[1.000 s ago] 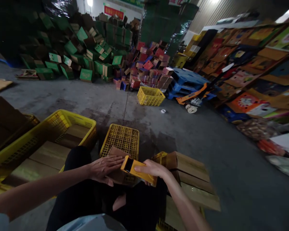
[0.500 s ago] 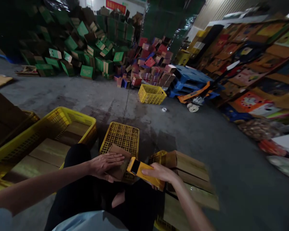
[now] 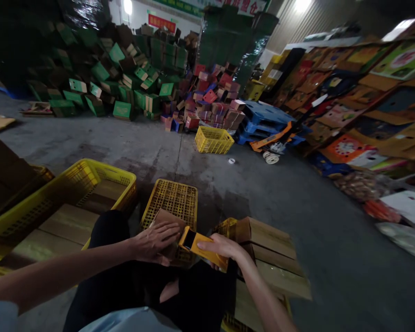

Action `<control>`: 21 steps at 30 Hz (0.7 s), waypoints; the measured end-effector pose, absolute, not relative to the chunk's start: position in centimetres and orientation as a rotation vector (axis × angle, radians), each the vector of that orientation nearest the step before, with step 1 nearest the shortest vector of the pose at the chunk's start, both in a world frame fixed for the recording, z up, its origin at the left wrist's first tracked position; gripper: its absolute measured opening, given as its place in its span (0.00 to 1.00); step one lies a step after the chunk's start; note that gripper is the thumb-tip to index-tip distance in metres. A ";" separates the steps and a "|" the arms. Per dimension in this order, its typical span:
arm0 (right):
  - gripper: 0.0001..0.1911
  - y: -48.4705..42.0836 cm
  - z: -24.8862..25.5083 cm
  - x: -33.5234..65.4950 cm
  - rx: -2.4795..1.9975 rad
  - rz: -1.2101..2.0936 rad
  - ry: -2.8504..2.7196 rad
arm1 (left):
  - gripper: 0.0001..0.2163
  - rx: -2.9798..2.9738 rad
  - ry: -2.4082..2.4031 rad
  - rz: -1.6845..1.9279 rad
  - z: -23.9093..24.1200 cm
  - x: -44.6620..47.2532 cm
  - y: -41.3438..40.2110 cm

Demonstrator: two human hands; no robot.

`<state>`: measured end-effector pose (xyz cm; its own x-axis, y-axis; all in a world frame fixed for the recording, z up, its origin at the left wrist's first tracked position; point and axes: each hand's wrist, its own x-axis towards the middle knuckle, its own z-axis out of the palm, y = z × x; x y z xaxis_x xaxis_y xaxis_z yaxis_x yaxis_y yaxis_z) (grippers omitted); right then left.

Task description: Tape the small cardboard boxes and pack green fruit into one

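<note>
My left hand (image 3: 158, 240) lies flat on a small brown cardboard box (image 3: 170, 217), its fingers stretched out. Underneath the box is an upturned yellow plastic crate (image 3: 178, 193), between my knees and the open floor. My right hand (image 3: 222, 247) is wrapped round a yellow box-shaped tool (image 3: 207, 249) with a dark window at its front end; its exact kind is unclear. That front end is at the right edge of the cardboard box, and I cannot tell whether they touch. My right thumb rests on top of the tool.
To my left, a large yellow crate (image 3: 90, 167) holds flat cartons (image 3: 69, 221). Several cartons (image 3: 273, 237) are stacked at my right. Farther off are another yellow crate (image 3: 213, 140), a pallet jack (image 3: 273, 140), blue pallets (image 3: 263, 115) and heaped green boxes (image 3: 122, 109).
The view has tilted up slightly. My right hand and the yellow tool have shifted a little left, closer to the cardboard box. My left hand stays flat on the box.
</note>
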<state>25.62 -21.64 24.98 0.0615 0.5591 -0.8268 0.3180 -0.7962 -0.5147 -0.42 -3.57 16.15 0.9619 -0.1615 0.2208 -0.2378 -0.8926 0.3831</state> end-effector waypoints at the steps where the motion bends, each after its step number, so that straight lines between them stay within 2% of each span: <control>1: 0.23 -21.7 24.7 25.6 -2.122 1.807 -0.902 | 0.45 2.699 -0.298 0.261 16.1 -0.3 -3.9; 5: 0.24 -22.2 24.0 26.0 -2.052 1.817 -0.942 | 0.50 2.721 -0.287 0.250 15.9 -0.4 -4.6; 14: 0.27 -23.5 25.2 26.7 -2.028 1.817 -1.062 | 0.50 2.732 -0.286 0.194 15.9 -0.2 -4.6; 21: 0.22 -25.3 25.8 27.7 -2.168 1.796 -0.967 | 0.51 2.704 -0.266 0.229 15.7 -0.3 -4.5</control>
